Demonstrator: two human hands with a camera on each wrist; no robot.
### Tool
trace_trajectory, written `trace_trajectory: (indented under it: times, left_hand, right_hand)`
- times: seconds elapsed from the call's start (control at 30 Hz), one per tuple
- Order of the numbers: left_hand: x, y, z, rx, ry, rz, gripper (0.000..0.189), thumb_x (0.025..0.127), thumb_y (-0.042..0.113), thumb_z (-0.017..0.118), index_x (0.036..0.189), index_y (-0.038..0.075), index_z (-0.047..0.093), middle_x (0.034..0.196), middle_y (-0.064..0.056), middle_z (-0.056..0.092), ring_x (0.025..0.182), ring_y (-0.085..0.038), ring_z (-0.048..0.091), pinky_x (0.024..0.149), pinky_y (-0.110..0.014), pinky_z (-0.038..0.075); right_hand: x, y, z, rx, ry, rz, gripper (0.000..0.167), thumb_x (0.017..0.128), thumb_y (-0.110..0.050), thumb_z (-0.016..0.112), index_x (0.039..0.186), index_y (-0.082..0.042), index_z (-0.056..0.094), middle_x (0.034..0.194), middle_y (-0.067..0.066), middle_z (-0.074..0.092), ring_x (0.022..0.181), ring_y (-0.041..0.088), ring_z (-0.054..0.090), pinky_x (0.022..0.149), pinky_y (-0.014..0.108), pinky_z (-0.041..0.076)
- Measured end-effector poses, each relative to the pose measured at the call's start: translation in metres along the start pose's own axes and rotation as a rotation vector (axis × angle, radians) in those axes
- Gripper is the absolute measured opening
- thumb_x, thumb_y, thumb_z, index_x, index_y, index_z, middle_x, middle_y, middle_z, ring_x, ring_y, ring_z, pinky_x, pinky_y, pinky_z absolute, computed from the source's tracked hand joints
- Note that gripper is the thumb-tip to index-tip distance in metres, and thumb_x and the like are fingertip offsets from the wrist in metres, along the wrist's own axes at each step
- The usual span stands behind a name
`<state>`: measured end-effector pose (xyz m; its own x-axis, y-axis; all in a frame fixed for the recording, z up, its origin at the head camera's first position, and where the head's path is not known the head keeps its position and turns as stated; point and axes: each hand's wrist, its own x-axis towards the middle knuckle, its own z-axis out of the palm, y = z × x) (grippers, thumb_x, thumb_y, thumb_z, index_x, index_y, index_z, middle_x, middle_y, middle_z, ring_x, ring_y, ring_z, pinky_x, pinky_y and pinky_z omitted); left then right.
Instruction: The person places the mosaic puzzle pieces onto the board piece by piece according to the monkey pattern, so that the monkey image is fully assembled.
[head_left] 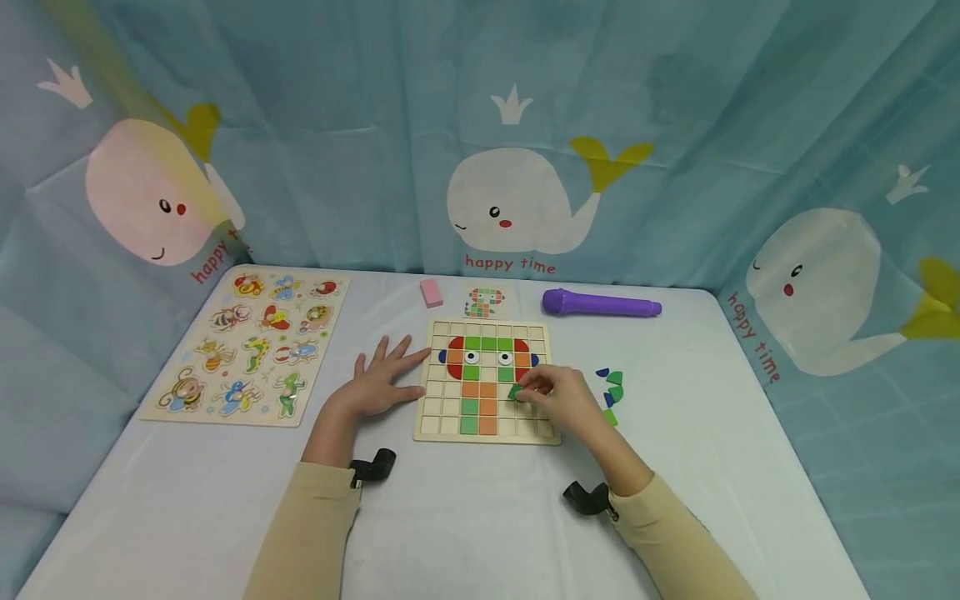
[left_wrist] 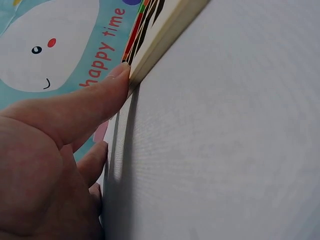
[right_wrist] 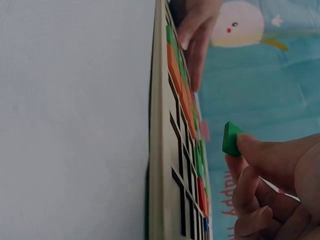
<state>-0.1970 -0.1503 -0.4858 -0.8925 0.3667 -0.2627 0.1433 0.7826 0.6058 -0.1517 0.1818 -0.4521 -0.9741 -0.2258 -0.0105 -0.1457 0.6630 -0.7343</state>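
A square wooden grid board [head_left: 442,423] lies on the table, with several red, green, orange and blue tiles set in its cells and two eye tiles near the top. My left hand [head_left: 381,385] rests flat at the board's left edge, fingers spread, with thumb and index finger touching the edge. My right hand [head_left: 558,396] is over the board's right side and pinches a green tile [right_wrist: 231,139] between thumb and fingertips. In the right wrist view that tile is held off the board's surface. Its full outline is partly hidden by the fingers.
Loose green and blue tiles [head_left: 615,392] lie right of the board. Behind it are a pink block [head_left: 431,292], a small pattern card [head_left: 484,302] and a purple toy microphone [head_left: 602,303]. A wooden insect puzzle [head_left: 255,354] lies at left. A whale-print curtain [head_left: 352,167] stands behind the table.
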Motion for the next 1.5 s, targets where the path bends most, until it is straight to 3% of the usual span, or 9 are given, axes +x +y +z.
trace_trajectory:
  times: [0.3,0.7,1.1,1.5]
  left_hand:
    - [0.001,0.000,0.000,-0.009,0.002,0.007,0.073,0.094,0.042,0.068,0.158,0.027,0.036,0.171,-0.010,0.007,0.155,-0.039,-0.016,0.117,-0.067,-0.017]
    - [0.001,0.001,0.001,-0.003,-0.001,0.000,0.073,0.094,0.044,0.068,0.158,0.030,0.035,0.171,-0.008,0.007,0.155,-0.038,-0.017,0.117,-0.066,-0.017]
    - [-0.001,0.002,0.001,-0.009,0.005,0.010,0.073,0.094,0.043,0.068,0.158,0.028,0.037,0.171,-0.010,0.008,0.155,-0.040,-0.016,0.117,-0.068,-0.017]
    - [-0.002,0.003,-0.002,-0.004,0.005,0.005,0.073,0.094,0.041,0.068,0.158,0.027,0.036,0.171,-0.011,0.008,0.155,-0.041,-0.015,0.116,-0.068,-0.016]
  right_hand:
    - [0.004,-0.007,0.014,0.039,-0.046,-0.007,0.010,0.088,-0.017,0.079,0.096,-0.011,0.075,0.080,-0.004,0.069,0.072,0.010,0.060,0.066,0.024,0.050]
    - [0.010,-0.007,0.028,-0.020,-0.062,0.011,0.005,0.089,-0.019,0.079,0.092,-0.017,0.075,0.078,-0.008,0.068,0.071,0.010,0.059,0.067,0.025,0.052]
    - [0.006,-0.003,0.021,-0.058,-0.066,0.059,0.005,0.089,-0.019,0.079,0.091,-0.017,0.074,0.078,-0.007,0.066,0.072,0.012,0.058,0.069,0.028,0.050]
    - [0.008,-0.005,0.023,-0.184,-0.128,0.032,0.005,0.087,-0.024,0.081,0.087,-0.020,0.077,0.082,-0.009,0.063,0.071,0.012,0.053,0.064,0.029,0.045]
